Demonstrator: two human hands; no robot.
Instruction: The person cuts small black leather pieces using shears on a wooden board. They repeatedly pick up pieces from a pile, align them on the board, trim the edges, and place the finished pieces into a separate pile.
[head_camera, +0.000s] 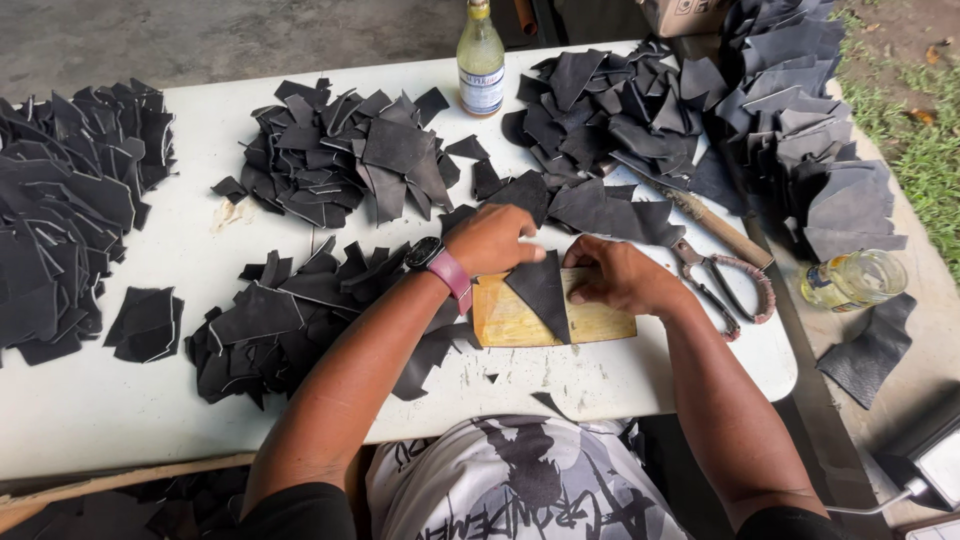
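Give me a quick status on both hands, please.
Left hand and right hand pressing black leather piece on wooden board. Scissors beside right hand. Nothing blocking.

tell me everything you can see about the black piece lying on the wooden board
The black piece is a flat, roughly triangular offcut, matte and leather-like, with its point aimed toward the person. It lies across the middle of a small pale wooden board on the white table. The left hand presses its upper left edge, and the right hand rests at its right edge. It looks uncreased and unstacked.
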